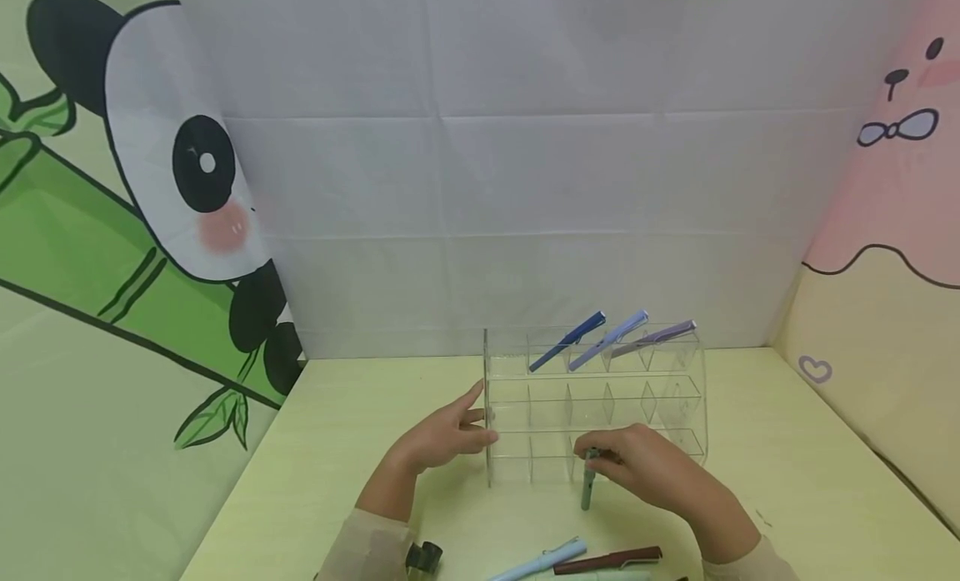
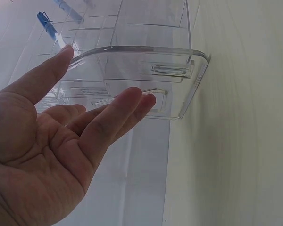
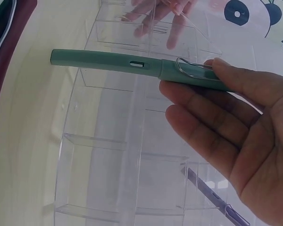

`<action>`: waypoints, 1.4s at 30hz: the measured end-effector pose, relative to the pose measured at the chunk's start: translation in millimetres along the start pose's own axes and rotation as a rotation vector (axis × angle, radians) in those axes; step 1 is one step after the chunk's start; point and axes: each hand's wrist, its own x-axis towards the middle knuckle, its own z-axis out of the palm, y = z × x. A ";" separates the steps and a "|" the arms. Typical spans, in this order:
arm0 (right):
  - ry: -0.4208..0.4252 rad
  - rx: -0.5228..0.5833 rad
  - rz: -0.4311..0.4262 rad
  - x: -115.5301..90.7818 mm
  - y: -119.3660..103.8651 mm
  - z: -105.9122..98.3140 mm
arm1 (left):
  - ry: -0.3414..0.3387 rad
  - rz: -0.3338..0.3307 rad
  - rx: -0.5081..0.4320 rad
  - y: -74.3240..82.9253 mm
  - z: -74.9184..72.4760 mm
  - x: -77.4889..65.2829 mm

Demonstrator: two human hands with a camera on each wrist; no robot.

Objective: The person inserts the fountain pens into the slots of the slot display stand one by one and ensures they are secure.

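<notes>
A clear tiered pen rack [image 1: 547, 414] with several compartments stands on the table. Three pens lean in its top tier: a dark blue pen [image 1: 567, 342], a periwinkle pen [image 1: 609, 341] and a greyish purple pen [image 1: 656, 338]. At the rack's left side, my left hand [image 1: 446, 435] touches the panel with extended fingers. My right hand [image 1: 645, 468] pinches a green pen [image 3: 108, 61] near its metal clip, between thumb and fingers. In the head view this pen points downward before the rack's lowest tier; its upper end is hidden by the hand.
Near the table's front edge lie a light blue pen [image 1: 543, 560], a dark red pen [image 1: 609, 560] and a pale green pen [image 1: 600, 576], partly cut off by the frame. A white sheet [image 1: 525, 181] hangs behind the table, with printed panels at both sides.
</notes>
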 end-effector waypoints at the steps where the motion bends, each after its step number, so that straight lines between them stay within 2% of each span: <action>1: 0.000 0.003 0.000 0.2 0.3 0.3 | -0.001 -0.002 0.001 -0.1 -0.1 -0.1; 10: -0.004 0.011 0.034 3.4 6.6 5.8 | -0.009 0.002 0.006 -1.2 -1.0 -1.4; 14: 0.053 0.041 0.075 1.0 8.2 1.6 | -0.014 0.001 0.004 -0.6 -0.8 -1.1; 17: 0.177 0.130 0.073 -0.1 9.1 -3.8 | -0.010 -0.002 0.008 -0.2 -1.0 -0.2; 25: 0.690 0.315 -0.076 3.3 15.0 -7.8 | 0.001 -0.002 0.023 0.3 -1.1 1.2; 27: 0.778 0.362 -0.100 4.2 17.6 -8.1 | 0.001 -0.003 0.026 0.2 -1.1 1.3; 30: 0.865 0.417 -0.106 5.4 21.3 -8.5 | 0.004 -0.001 0.034 -0.2 -1.1 1.6; 34: 0.907 0.451 -0.083 6.8 25.0 -8.3 | 0.008 0.000 0.038 -1.0 -1.0 1.9; 42: 0.882 0.405 -0.073 8.4 30.3 -4.7 | 0.004 -0.006 0.016 -1.0 -0.9 0.9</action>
